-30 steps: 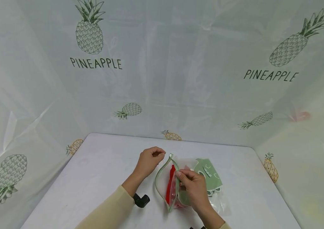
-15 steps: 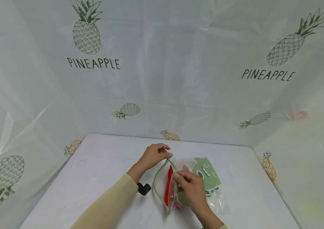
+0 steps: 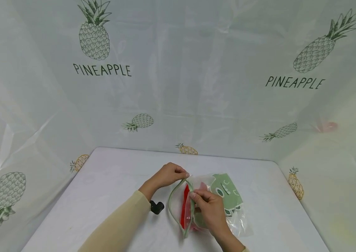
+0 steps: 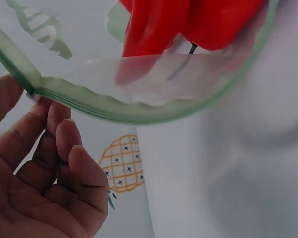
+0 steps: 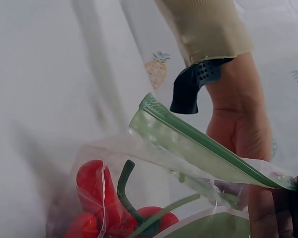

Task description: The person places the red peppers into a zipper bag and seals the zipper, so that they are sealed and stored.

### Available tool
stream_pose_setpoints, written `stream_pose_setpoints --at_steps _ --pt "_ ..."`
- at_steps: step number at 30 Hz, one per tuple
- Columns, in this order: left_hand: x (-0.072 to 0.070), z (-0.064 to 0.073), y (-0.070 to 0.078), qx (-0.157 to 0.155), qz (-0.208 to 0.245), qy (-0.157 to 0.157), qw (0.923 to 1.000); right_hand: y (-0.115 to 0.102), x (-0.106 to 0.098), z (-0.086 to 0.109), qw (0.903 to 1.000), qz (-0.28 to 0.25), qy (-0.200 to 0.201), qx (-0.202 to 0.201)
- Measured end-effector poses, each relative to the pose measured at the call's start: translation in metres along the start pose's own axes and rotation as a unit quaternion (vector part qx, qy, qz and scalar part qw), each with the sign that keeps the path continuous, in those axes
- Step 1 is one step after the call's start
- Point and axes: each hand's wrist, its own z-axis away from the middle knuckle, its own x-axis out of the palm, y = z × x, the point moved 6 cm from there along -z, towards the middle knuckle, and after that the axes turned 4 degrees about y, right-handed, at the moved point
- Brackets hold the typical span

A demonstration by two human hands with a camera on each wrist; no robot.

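Note:
A clear zip bag (image 3: 204, 180) with green zip edging and a green cartoon print lies on its side, its mouth gaping to the left. Through the plastic show red peppers (image 4: 159, 25) with green stems (image 5: 125, 191), several lobes pressed together. My left hand (image 3: 170, 175) pinches the far corner of the zip between thumb and finger, the other fingers loosely curled in the left wrist view. On the near edging, midway along the right side of the mouth, my right hand (image 3: 209, 206) grips the rim between thumb and forefinger.
Everything rests on a white table (image 3: 121, 168) with a far edge at a white curtain (image 3: 178, 87) printed with pineapples. A black wrist camera (image 3: 157, 207) sits below my left sleeve (image 3: 118, 224), close to the bag's mouth.
My left hand has moved right to the bag's far corner and taken hold of the zip end, then come slightly nearer. My right hand keeps its grip on the rim.

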Motion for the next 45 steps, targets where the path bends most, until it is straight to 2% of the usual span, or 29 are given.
stream_pose_setpoints --at_steps 4,8,11,13,15,18,20,22,24,31,41,45 --pt "0.001 0.0 0.001 -0.007 0.048 0.008 0.9988 0.003 0.001 0.002 1.0 0.005 -0.002 -0.004" --pt "0.0 0.001 -0.001 -0.022 0.117 0.037 0.9923 0.008 0.005 0.007 0.9991 0.032 0.001 -0.029" --pt "-0.002 0.003 -0.003 -0.031 0.155 0.066 0.9853 0.009 0.008 0.011 0.9958 0.064 0.01 -0.065" --pt "-0.003 0.004 -0.003 -0.034 0.174 0.083 0.9807 0.007 0.009 0.014 0.99 0.096 0.019 -0.102" --pt "-0.005 0.005 -0.002 -0.036 0.187 0.097 0.9768 0.004 0.009 0.017 0.9765 0.143 0.037 -0.157" --pt "-0.007 0.006 -0.001 -0.036 0.205 0.118 0.9708 -0.002 0.01 0.022 0.9446 0.215 0.065 -0.239" --pt "-0.009 0.007 0.0 -0.034 0.215 0.131 0.9673 -0.005 0.01 0.025 0.9261 0.246 0.078 -0.275" --pt "-0.01 0.007 0.002 -0.032 0.222 0.142 0.9641 -0.006 0.01 0.026 0.9179 0.254 0.081 -0.294" --pt "-0.012 0.008 0.004 -0.031 0.228 0.151 0.9614 -0.005 0.01 0.027 0.918 0.252 0.077 -0.297" --pt "-0.017 0.009 0.009 -0.029 0.245 0.175 0.9531 -0.003 0.011 0.027 0.9342 0.215 0.06 -0.279" --pt "-0.022 0.005 0.01 -0.029 0.256 0.209 0.9432 -0.003 0.011 0.026 0.9332 0.202 0.059 -0.291" --pt "-0.026 0.006 0.007 -0.035 0.259 0.226 0.9386 -0.001 0.009 0.028 0.9398 0.196 0.056 -0.274"
